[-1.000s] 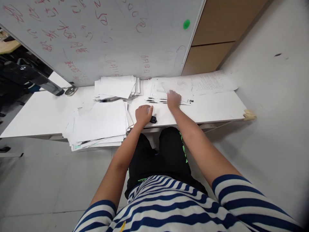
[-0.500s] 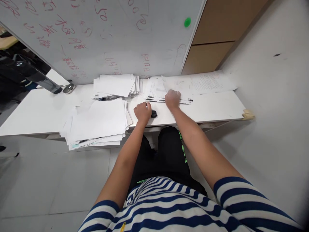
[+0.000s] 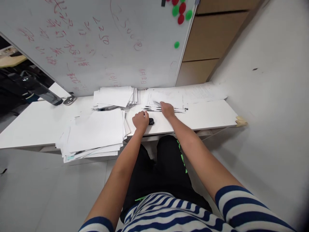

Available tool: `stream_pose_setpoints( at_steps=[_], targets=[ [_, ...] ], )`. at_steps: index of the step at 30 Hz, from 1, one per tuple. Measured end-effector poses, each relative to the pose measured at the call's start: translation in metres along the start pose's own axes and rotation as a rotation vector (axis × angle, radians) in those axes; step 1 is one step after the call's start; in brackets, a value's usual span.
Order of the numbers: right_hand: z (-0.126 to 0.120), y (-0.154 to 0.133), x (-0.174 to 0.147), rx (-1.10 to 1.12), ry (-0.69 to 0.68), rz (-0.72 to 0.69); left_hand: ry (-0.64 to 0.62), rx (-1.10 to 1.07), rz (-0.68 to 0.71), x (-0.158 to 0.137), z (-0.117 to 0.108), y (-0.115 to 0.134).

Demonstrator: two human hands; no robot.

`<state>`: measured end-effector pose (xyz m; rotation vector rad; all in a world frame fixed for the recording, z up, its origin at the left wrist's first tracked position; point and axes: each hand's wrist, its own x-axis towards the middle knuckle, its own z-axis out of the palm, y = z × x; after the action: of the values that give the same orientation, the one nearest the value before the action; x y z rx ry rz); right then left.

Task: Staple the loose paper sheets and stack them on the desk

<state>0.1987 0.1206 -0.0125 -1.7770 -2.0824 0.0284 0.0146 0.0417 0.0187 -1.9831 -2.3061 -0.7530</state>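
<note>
My left hand (image 3: pixel 140 120) is closed in a loose fist above the white table, right of the near paper stack. Whatever its fingers hold, if anything, is hidden. A small black object (image 3: pixel 151 121) shows just at its right side; its kind is unclear. My right hand (image 3: pixel 167 110) is closed at the lifted edge of a sheet of paper (image 3: pixel 156 98), over the papers at the right. This sheet is blurred and curls up at the fingertips. Beneath lies an uneven pile of papers (image 3: pixel 178 110) with dark edges.
A large paper stack (image 3: pixel 96 130) overhangs the table's (image 3: pixel 33 120) front edge. Another stack (image 3: pixel 115 96) sits behind it. A whiteboard (image 3: pixel 154 61) with red writing and magnets stands at the back. A dark bottle (image 3: pixel 50 96), a silver mouse-like object (image 3: pixel 69 100) and cardboard boxes (image 3: pixel 196 72) are around.
My right hand has moved left across the papers, and a sheet's edge now curls at its fingers. My left hand stays beside the black object. The head view has tilted up, showing more magnets.
</note>
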Motion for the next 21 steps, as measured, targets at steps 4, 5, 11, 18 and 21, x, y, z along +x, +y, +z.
stream_pose_setpoints(
  at_steps=[4,5,11,18,21],
  targets=[
    [-0.0009,0.002,0.0003,0.054,0.029,-0.095,-0.002,0.02,-0.007,0.0005,-0.0019,0.0003],
    [-0.0012,0.0025,0.0004,0.079,0.045,-0.098,-0.002,0.024,-0.008,0.0006,-0.002,0.0002],
    [-0.0001,0.0047,-0.0006,0.207,0.086,-0.074,-0.006,0.022,-0.005,0.0008,-0.0023,-0.0006],
    [0.0036,0.0032,0.0026,0.171,0.074,0.066,-0.028,-0.007,-0.009,-0.0006,-0.0078,0.0012],
    [0.0008,0.0024,0.0038,0.152,0.042,0.207,-0.042,-0.025,-0.004,-0.0007,-0.009,0.0016]
  ],
)
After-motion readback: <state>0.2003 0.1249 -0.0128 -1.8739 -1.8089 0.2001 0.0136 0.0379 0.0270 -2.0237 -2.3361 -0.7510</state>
